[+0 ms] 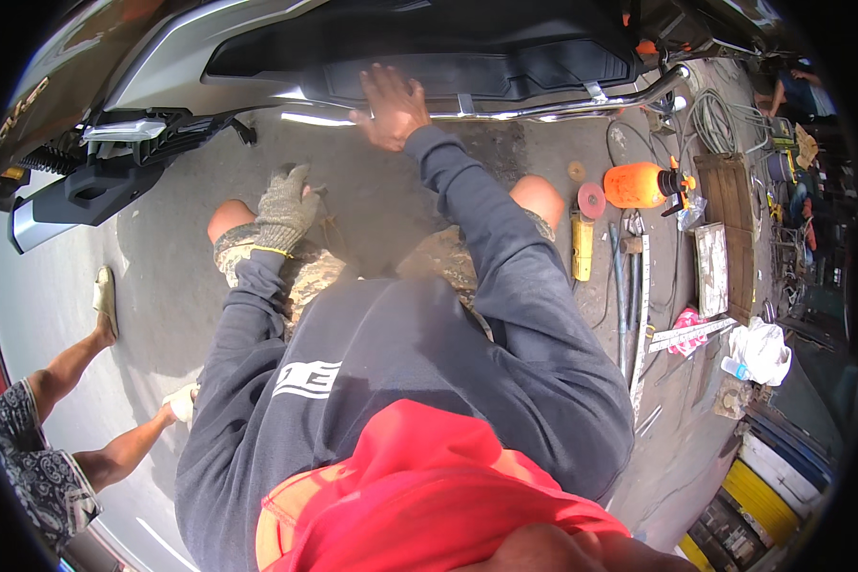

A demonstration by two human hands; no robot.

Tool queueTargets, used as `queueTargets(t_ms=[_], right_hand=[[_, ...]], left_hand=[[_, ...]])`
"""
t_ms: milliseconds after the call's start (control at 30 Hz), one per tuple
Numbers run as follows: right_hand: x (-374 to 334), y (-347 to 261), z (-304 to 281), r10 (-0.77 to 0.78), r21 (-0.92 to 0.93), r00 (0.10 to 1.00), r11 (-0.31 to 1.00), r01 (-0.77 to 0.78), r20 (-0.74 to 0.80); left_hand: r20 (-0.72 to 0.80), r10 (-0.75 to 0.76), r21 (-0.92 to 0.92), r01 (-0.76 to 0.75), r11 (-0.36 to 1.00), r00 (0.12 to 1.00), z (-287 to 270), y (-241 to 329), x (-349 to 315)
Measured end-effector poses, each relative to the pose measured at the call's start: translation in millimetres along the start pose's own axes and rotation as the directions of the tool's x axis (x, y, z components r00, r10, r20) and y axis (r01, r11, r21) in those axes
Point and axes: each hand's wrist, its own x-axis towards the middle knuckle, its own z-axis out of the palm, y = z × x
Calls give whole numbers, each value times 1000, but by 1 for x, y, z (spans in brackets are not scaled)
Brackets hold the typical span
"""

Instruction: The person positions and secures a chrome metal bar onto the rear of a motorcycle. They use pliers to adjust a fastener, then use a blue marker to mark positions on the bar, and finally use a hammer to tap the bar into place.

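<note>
My bare right hand (391, 107) lies with fingers spread against the black plastic side panel (505, 74) of a motorcycle or scooter. Its palm is by the shiny metal tube (543, 114) that runs along the panel's lower edge. My left hand (286, 208), in a grey knit work glove, rests at my left knee with its fingers curled closed. A small thin thing seems to stick out by its thumb, too unclear to name. Near my right knee a yellow angle grinder (582, 246) with a pinkish disc lies on the concrete.
Right of the grinder stand an orange pump sprayer (636, 185), a wooden crate (729, 205), coiled hose (715, 121), metal bars (642, 315) and a white plastic bag (761, 351). At left, another person's legs (76, 377) stand close by. A silver-black exhaust muffler (86, 198) juts out at upper left.
</note>
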Motion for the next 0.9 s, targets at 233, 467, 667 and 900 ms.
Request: queueTargets(t_ms=[233, 467, 667, 900], right_hand=[[-42, 136, -36, 147, -320, 984, 941, -107, 102], [-48, 171, -91, 286, -854, 932, 519, 42, 220], [-66, 195, -155, 272, -903, 947, 428, 40, 171], [-97, 203, -184, 277, -921, 959, 386, -53, 61]], left_hand=[[192, -45, -100, 65, 993, 980, 19, -11, -41], [328, 10, -138, 37, 990, 945, 25, -9, -45], [453, -17, -133, 86, 987, 891, 32, -17, -49], [469, -27, -179, 125, 976, 883, 39, -18, -48]])
